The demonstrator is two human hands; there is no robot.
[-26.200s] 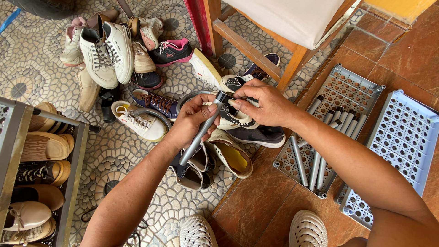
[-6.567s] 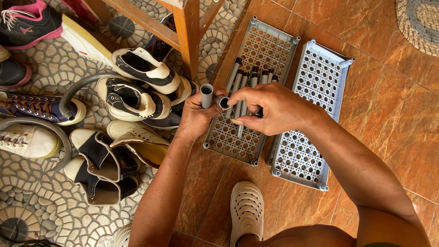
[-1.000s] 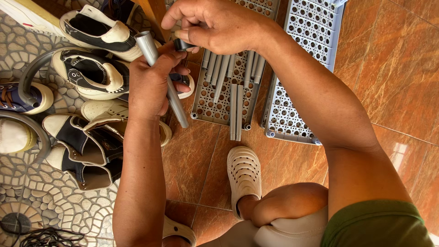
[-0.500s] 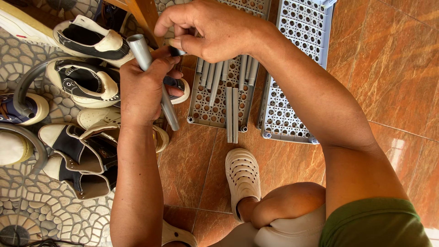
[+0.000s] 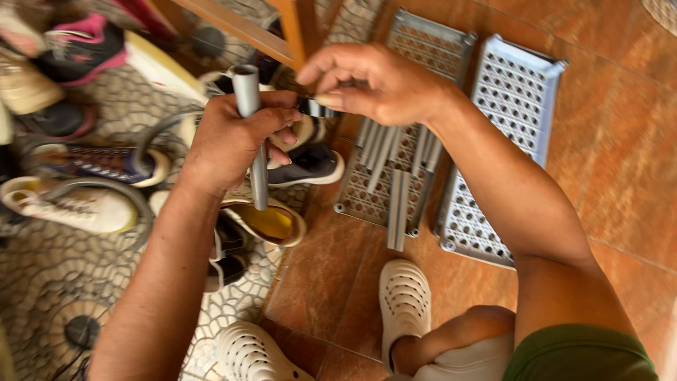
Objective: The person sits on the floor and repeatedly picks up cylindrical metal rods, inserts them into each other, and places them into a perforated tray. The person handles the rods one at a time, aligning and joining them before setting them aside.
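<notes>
My left hand (image 5: 233, 137) is closed around a grey metal tube (image 5: 250, 120), held nearly upright with its open end at the top. My right hand (image 5: 374, 81) pinches a small dark connector piece (image 5: 315, 108) between thumb and fingers, just to the right of the tube and touching my left fingertips. Both hands hover above the floor, over shoes and the near edge of a perforated grey shelf panel (image 5: 367, 201).
More grey tubes (image 5: 396, 190) lie on that panel. A second perforated panel (image 5: 508, 99) lies to its right on the brown tiles. Several shoes (image 5: 84, 204) are scattered at left. A wooden chair leg (image 5: 300, 28) stands behind. My feet wear white clogs (image 5: 404, 307).
The view has shifted, so hands and panels sit lower and more to the right in the frame. Both hands keep their grip; the tube stands more upright than half a second ago.
</notes>
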